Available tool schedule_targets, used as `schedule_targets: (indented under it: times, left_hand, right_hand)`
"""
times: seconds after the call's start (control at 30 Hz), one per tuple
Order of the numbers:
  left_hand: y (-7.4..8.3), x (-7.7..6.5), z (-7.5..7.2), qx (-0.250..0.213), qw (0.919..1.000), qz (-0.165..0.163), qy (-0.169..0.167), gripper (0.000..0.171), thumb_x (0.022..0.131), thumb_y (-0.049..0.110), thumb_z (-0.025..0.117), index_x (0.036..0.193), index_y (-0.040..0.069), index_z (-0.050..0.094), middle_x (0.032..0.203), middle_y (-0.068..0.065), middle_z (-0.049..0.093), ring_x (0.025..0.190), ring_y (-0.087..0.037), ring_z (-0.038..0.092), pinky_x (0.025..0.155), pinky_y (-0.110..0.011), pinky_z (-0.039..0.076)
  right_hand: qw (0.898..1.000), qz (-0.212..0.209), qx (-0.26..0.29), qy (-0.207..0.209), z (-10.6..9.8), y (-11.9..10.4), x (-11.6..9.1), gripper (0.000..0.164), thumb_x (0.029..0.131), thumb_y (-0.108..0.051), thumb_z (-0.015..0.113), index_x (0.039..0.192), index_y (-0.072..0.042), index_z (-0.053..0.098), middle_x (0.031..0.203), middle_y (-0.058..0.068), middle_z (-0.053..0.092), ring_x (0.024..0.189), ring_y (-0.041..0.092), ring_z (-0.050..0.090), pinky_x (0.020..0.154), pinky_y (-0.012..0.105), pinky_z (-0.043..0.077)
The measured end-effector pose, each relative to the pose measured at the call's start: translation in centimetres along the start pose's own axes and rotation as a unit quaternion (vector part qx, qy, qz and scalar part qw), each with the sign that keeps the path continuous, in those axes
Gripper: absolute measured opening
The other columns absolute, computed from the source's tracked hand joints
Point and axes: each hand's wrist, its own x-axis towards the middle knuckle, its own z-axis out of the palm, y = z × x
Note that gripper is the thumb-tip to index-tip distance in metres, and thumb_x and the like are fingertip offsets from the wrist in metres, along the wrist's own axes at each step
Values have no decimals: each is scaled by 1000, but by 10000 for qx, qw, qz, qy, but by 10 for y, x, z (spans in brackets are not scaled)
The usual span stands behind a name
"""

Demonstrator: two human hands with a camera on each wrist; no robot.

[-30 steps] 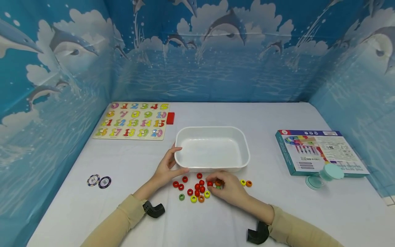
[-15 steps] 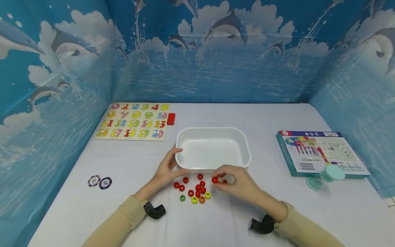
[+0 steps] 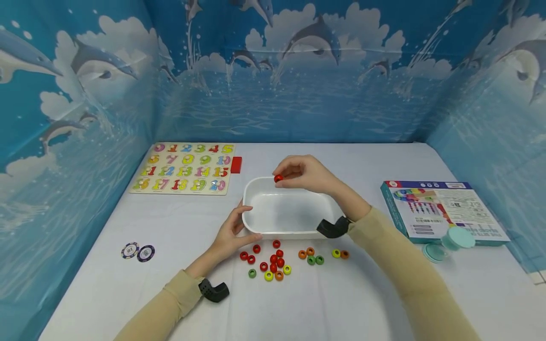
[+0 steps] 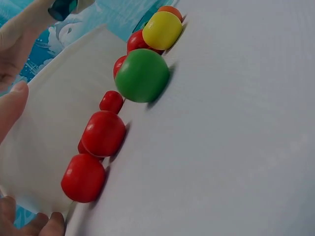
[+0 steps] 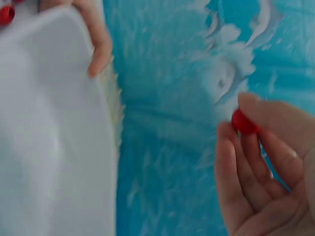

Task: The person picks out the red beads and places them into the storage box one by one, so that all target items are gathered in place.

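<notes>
My left hand (image 3: 228, 237) grips the near left corner of a white rectangular tray (image 3: 290, 235), its fingers at the left side and thumb along the front wall. Above the tray's far rim, my right hand (image 3: 308, 174) pinches a red bead (image 5: 244, 122) between thumb and fingertips. In front of the tray lies a loose group of several red beads (image 3: 273, 259), with a green bead (image 4: 142, 75), yellow beads (image 3: 268, 276) and an orange bead (image 3: 279, 275) along its near side. Further right are more orange, green and yellow beads (image 3: 336, 254).
A number puzzle board (image 3: 183, 168) lies at the back left beside a red block (image 3: 236, 165). Two poker chips (image 3: 146, 253) are at the left. On the right, a boxed toy set (image 3: 443, 208) has a mint-green round-ended object (image 3: 458, 238) at its front.
My right hand has picked the red bead up from among the beads and carried it away from me, over the tray's far side. The left hand stays on the tray.
</notes>
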Motion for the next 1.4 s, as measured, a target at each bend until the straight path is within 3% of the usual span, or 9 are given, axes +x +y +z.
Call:
schedule_targets:
  times: [0.17,0.37,0.63,0.83,0.97,1.07,1.2,1.4]
  left_hand:
    - [15,-2,1,42,10000,14,17,67,73,2,72,129,3,34,149,-8,3,132,-27,15,101,-44,30]
    - [23,-3,3,171,9998,-97,38,66,73,6,72,129,8,36,149,-8,4,132,-24,19,100,-45,31]
    - [24,-3,5,162,9998,-85,56,66,73,6,72,128,10,37,149,-8,5,132,-23,19,101,-45,30]
    - [25,-3,4,189,9998,-72,51,66,73,6,72,128,9,36,148,-8,5,132,-23,17,101,-46,29]
    - [24,-3,4,177,9998,-58,28,66,73,5,72,129,8,36,149,-9,5,132,-25,17,101,-46,30]
    - [23,-3,4,168,9998,-47,7,66,73,6,72,129,7,36,149,-8,5,132,-26,17,100,-47,30]
    - [24,-3,4,197,9998,-94,19,66,73,8,73,129,8,36,149,-7,5,133,-24,16,101,-46,30]
    - [24,-3,3,266,9996,-98,40,67,73,8,73,129,6,35,149,-7,5,133,-24,14,101,-45,29]
  right_hand:
    - [9944,769,252,-684,8,43,31,32,78,-13,68,106,2,60,99,8,63,88,19,62,78,32,52]
    - [9843,1039,-88,-1423,27,78,47,30,79,-12,67,107,-1,62,100,3,63,88,17,61,76,31,52]
    - [9762,1318,-732,-1557,43,91,51,23,79,-9,67,102,-6,64,98,2,64,73,16,63,64,28,55]
    - [9641,1537,-1486,-1577,47,86,51,23,80,-10,66,102,-11,65,101,1,63,65,16,60,58,26,53]
    - [9599,1578,-1616,-1661,44,75,51,30,79,-14,68,108,-9,63,106,2,63,73,14,62,61,25,54]
    - [9640,1328,-1637,-1621,34,60,50,37,78,-19,69,112,-8,61,109,2,62,81,13,61,65,24,53]
    - [9766,727,-1497,-1359,18,28,38,41,78,-23,70,115,-9,59,109,2,61,83,12,60,70,25,52]
    - [9891,-91,-1138,-931,18,-13,-6,34,80,-24,67,111,-14,61,106,1,62,79,9,59,69,28,52]
